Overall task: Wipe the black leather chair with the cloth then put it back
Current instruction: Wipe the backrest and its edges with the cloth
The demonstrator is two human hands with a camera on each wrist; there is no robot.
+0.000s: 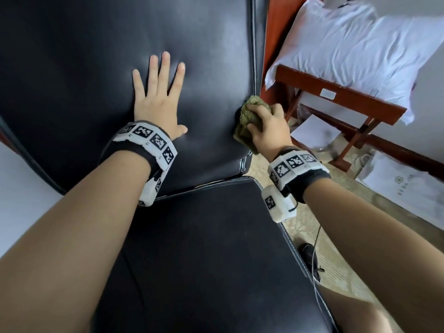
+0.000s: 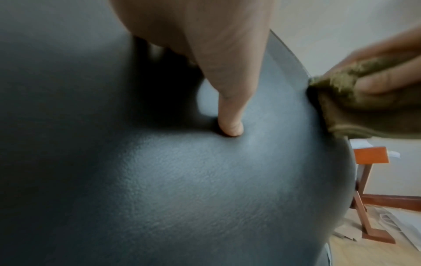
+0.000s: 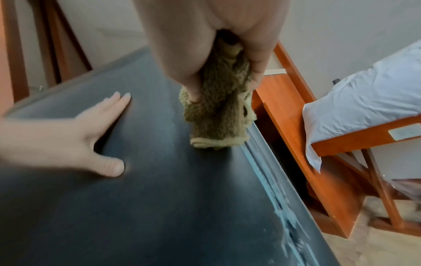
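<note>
Wiping in progress on black leather chair [image 1: 96,56], backrest, right edge beside the piping.

- Cloth [image 1: 247,121]: olive, fluffy, bunched; pressed against the backrest close to its right seam, lower half of the panel.
- Right hand [image 1: 266,126]: fingers curled round the cloth, gripping it firmly, knuckles outward.
- Left hand [image 1: 158,104]: flat on the backrest centre, fingers straight and spread, thumb dimpling the leather; holds nothing, steadies the chair.
- Seat cushion [image 1: 204,248]: black, white stitching, below both forearms.
- Scuffed patch [image 3: 289,212]: flaked, pale, on the backrest's right edge below the cloth.
- Wooden stand [image 1: 341,97]: reddish, right of chair, carrying white bedding [image 1: 348,44].
- Floor [image 1: 341,267]: beige, papers and a bag lying near the stand.

Handling note, as judgement: keep even pressure, run long overlapping strokes along the seam, go lightly over the flaked patch to avoid lifting more finish; keep bracing with the flat palm. Seat probably remains to wipe; return of cloth not yet due.
</note>
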